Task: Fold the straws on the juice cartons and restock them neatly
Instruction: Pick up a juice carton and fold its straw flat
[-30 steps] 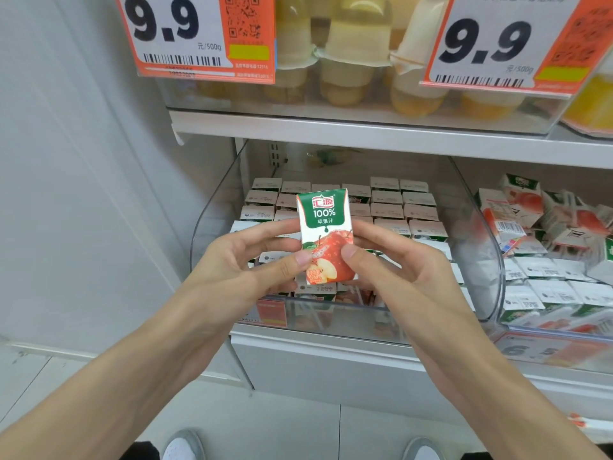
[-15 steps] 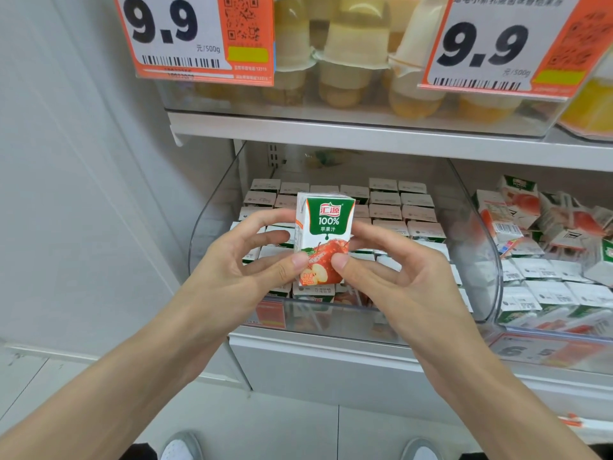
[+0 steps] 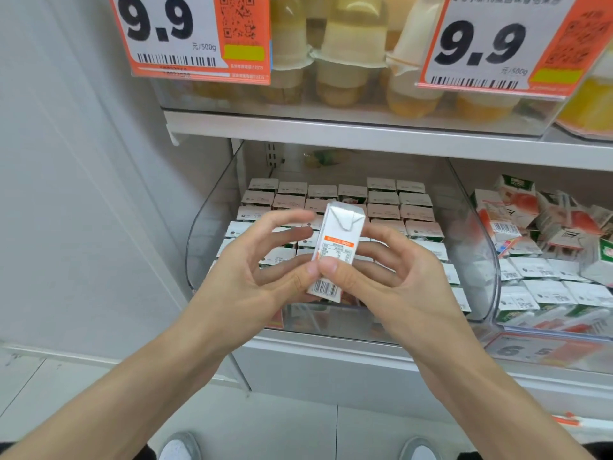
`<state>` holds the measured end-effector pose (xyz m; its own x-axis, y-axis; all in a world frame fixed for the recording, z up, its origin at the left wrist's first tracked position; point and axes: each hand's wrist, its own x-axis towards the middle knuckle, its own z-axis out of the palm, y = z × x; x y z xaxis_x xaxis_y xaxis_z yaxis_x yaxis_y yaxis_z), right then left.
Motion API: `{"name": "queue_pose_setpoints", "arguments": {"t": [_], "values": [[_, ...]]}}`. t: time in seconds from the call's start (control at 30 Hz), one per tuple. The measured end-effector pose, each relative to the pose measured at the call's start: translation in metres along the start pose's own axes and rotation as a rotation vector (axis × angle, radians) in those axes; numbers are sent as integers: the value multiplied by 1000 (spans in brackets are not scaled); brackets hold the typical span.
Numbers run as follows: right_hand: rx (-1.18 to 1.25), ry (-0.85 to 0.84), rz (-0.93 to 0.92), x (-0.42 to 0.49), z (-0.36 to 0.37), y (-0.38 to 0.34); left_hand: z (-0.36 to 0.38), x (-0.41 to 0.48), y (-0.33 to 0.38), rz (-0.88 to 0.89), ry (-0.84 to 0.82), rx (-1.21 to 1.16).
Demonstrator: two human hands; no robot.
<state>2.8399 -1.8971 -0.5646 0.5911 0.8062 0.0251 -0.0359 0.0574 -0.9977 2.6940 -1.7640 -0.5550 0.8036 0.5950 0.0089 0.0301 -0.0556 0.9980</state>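
A small juice carton (image 3: 338, 240) is held up in front of the shelf, its white side panel with nutrition table and barcode facing me. My left hand (image 3: 262, 277) pinches its lower left edge with the thumb, the other fingers spread behind it. My right hand (image 3: 384, 277) grips its lower right side, thumb on the front by the barcode. No straw shows on this side. Behind the hands, a clear plastic bin (image 3: 212, 220) holds several neat rows of matching cartons (image 3: 384, 200), tops up.
A second bin (image 3: 477, 313) to the right holds jumbled cartons (image 3: 517, 220) at its back and tidy rows in front. The shelf (image 3: 365, 134) above carries jelly cups (image 3: 341, 68) and two orange 9.9 price signs (image 3: 185, 34). A white wall panel stands to the left.
The carton has been turned in my hands: the green and red front with the apple picture faced me before, now the white side panel with the barcode does. It also sits slightly lower.
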Motion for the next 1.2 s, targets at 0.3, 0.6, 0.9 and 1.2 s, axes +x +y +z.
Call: {"name": "queue_pose_setpoints", "arguments": {"t": [0.3, 0.6, 0.9, 1.2], "values": [[-84, -35, -149, 2, -3, 0, 1, 0, 7, 43, -127, 178], [-93, -1, -274, 4, -3, 2, 0, -3, 14, 28, -212, 42], [-135, -88, -214, 0, 0, -3, -9, 3, 6, -35, 11, -74], [-44, -23, -128, 2, 1, -3, -11, 3, 3, -23, 123, -121]]}}
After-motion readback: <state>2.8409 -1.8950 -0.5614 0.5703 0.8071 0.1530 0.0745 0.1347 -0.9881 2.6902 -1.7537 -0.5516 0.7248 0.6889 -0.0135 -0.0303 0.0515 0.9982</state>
